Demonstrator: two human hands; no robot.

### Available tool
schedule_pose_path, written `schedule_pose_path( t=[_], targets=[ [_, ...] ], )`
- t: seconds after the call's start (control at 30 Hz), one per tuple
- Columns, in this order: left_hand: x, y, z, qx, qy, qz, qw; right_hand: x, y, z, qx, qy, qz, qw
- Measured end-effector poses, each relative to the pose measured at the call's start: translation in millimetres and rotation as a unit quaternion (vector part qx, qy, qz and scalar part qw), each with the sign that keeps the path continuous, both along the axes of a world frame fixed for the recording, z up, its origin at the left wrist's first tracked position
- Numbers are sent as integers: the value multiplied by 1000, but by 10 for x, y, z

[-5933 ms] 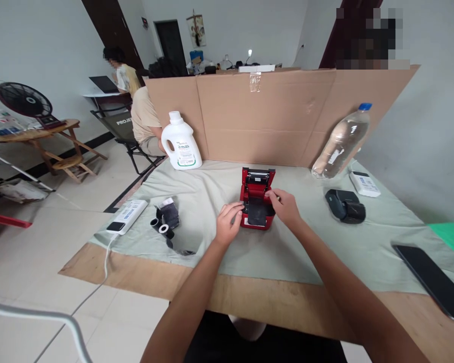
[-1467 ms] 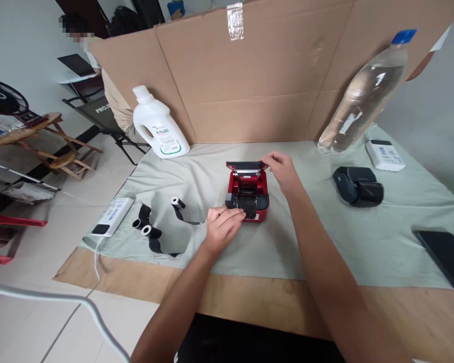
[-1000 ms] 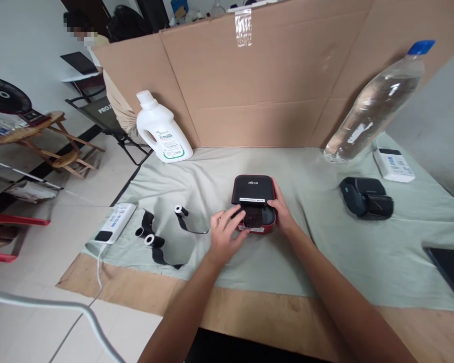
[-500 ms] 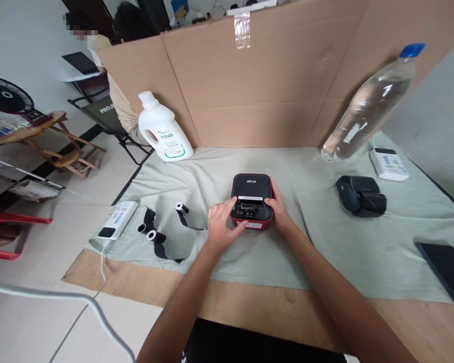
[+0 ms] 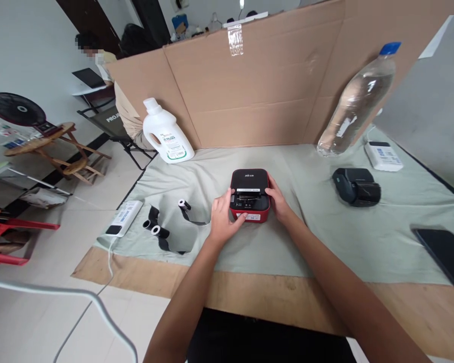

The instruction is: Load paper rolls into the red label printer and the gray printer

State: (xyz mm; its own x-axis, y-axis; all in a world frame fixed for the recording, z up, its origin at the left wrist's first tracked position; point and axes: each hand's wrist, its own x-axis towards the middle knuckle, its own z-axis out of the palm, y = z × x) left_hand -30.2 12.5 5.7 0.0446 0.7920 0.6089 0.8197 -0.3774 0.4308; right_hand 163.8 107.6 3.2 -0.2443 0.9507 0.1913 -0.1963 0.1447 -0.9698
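Green cloth (image 5: 212, 174) covers the surface (image 5: 287, 285). Printer (image 5: 249, 202) sits near its centre, lid (image 5: 249, 180) lowered. Left grip (image 5: 223, 218) pinches the printer's 8 o'clock corner, thumb in front; right grip (image 5: 279, 202) clasps its 3 o'clock side. Lid closure appears complete; latching cannot be confirmed. Outside it, rolls (image 5: 164, 233) lie loose between 8 and 9 o'clock.

The hands, left (image 5: 223, 214) and right (image 5: 280, 201), hide parts of the printer's (image 5: 249, 201) sides; its lettering is too small to read. Beyond the left hand, the jug's (image 5: 162, 127) finer print is illegible. Far left, a red stool (image 5: 34, 223) is cut off; far right, the phone (image 5: 441, 252).
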Motion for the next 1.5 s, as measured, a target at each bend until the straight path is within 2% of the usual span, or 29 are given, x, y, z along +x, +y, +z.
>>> schedule_pose_path(
  t=[0.23, 0.47, 0.7, 0.77, 0.83, 0.9, 0.97, 1.03, 1.1, 1.17, 1.23, 1.33, 1.5],
  targets=[
    [-31, 27, 38, -17, 1, 7, 1000, 3, 40, -48, -12, -12, -11, 1000],
    [11, 4, 5, -40, 14, 44, 998, -30, 29, -135, -8, 70, -23, 997],
    [-21, 9, -37, -4, 4, 21, 1000, -20, 63, -251, 22, 91, -3, 996],
    [-96, -28, 48, 35, -7, 25, 999, -12, 72, -284, 24, 94, -4, 995],
    [-230, -121, 208, 85, -33, 60, 994, -6, 79, -312, 26, 98, -8, 995],
    [-431, -254, 417, 132, -83, 132, 979, -6, 86, -331, 25, 100, -12, 995],
    [-687, -371, 620, 148, -135, 223, 954, -11, 92, -336, 23, 104, -13, 994],
    [-958, -402, 762, 77, -138, 297, 942, -21, 97, -331, 24, 104, -14, 994],
    [-1183, -323, 813, -90, -80, 323, 939, -32, 101, -320, 30, 100, -17, 994],
    [-1318, -176, 782, -261, 16, 318, 911, -41, 104, -311, 37, 94, -19, 995],
    [-1361, -41, 714, -356, 99, 309, 876, -45, 107, -309, 41, 94, -22, 994],
    [-1338, 8, 632, -379, 144, 311, 860, -40, 114, -327, 32, 102, -20, 994],
    [-1316, -245, 604, -386, 169, 327, 846, -32, 134, -372, 24, 112, -18, 993]
  ],
)
